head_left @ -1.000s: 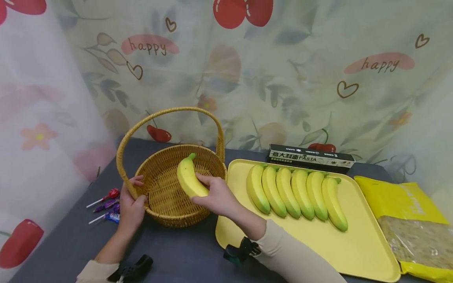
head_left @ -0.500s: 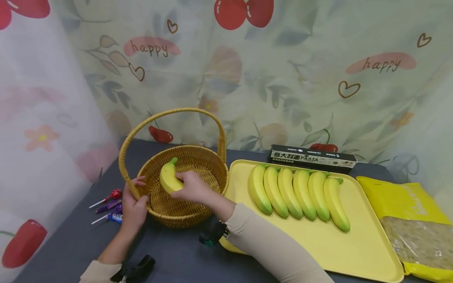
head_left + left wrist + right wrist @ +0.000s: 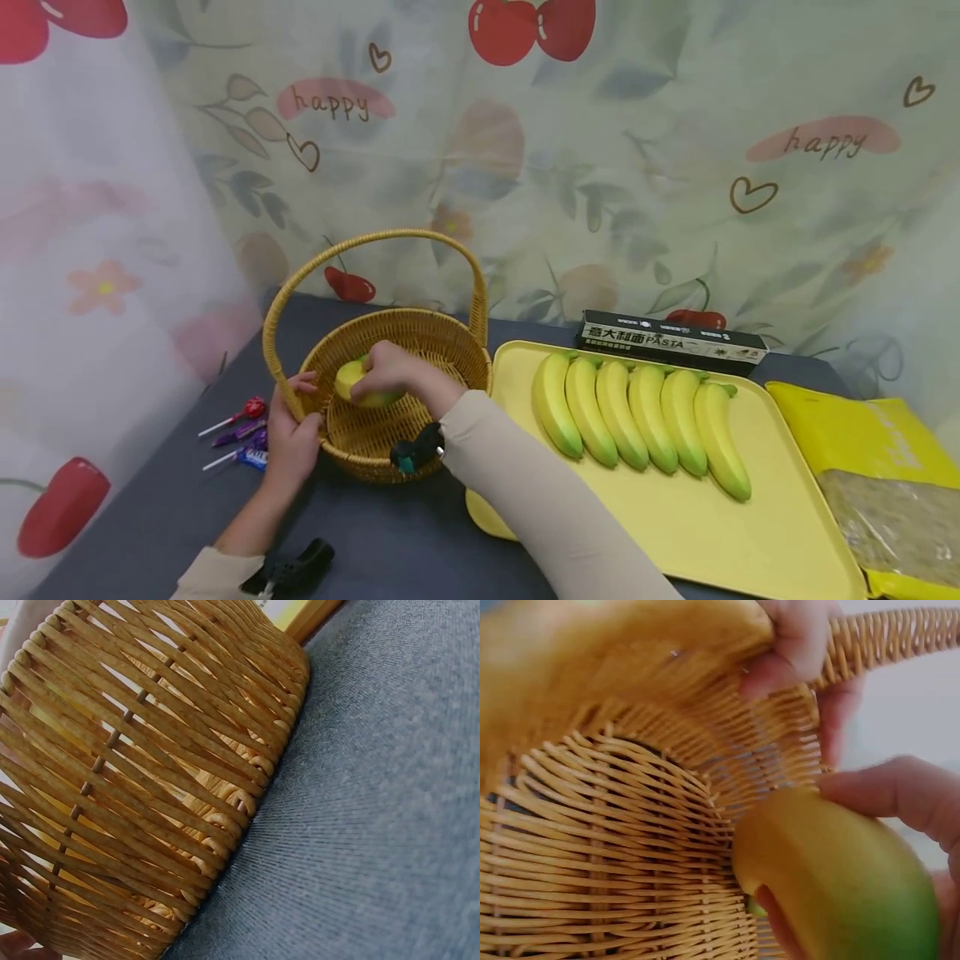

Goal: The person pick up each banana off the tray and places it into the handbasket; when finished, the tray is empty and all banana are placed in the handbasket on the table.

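Note:
Inside a round wicker basket with a tall hoop handle, my right hand grips a yellow banana with green ends. The right wrist view shows the banana between thumb and fingers, close to the woven wall. My left hand holds the basket's left side, at the foot of the handle. In the left wrist view the basket's woven wall hides most of that hand. To the right, several more bananas lie in a row on a yellow tray.
Lollipops and wrapped candies lie left of the basket. A black pasta box stands behind the tray. A yellow bag lies at the tray's right. A printed curtain closes off the back of the dark table.
My right hand has moved left and down into the basket, carrying the banana and turning it. The left hand keeps its hold on the basket. The view has shifted slightly.

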`<state>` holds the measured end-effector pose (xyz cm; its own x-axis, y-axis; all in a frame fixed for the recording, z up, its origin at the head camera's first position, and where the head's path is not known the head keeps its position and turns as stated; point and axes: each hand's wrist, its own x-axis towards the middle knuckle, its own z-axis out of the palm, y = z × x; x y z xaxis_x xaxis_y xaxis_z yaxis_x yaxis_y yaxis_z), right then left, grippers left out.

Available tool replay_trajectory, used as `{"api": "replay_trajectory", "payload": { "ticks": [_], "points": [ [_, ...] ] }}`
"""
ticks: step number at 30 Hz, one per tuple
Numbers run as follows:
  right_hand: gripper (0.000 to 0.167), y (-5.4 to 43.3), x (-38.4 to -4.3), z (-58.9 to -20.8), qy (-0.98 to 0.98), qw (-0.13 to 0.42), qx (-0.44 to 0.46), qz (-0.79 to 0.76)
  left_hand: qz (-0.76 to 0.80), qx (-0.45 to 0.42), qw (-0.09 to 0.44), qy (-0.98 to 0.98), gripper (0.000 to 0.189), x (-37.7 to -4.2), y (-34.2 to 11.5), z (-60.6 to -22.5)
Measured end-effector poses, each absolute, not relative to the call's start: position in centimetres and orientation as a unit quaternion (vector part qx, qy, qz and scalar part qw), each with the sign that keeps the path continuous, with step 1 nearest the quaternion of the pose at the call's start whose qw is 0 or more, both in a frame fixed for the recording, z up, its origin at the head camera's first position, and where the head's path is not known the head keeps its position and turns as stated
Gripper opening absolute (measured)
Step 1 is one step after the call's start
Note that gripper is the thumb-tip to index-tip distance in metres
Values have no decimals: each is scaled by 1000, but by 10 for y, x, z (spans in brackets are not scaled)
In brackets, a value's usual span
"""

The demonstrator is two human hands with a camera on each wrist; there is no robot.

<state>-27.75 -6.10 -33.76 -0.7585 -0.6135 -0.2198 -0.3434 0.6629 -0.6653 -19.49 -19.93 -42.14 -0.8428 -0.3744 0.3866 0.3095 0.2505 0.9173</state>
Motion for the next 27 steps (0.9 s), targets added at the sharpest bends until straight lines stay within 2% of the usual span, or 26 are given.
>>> {"api": "replay_trajectory", "payload": {
  "ticks": [5, 11, 19, 27],
  "points": [
    [35, -69, -280, -332, 885, 231, -280, -292, -615, 17, 285, -735, 34, -195, -199, -421],
    [24, -82, -270, -342, 908, 215, -271, -234, -620, 7, 289, -730, 34, -197, -200, -421],
    [44, -94, -258, -362, 919, 221, -258, -202, -612, 19, 283, -738, 34, -194, -202, -425],
    [27, -91, -263, -346, 873, 321, -232, -284, -618, 20, 277, -736, 34, -196, -202, -424]
  ]
}}
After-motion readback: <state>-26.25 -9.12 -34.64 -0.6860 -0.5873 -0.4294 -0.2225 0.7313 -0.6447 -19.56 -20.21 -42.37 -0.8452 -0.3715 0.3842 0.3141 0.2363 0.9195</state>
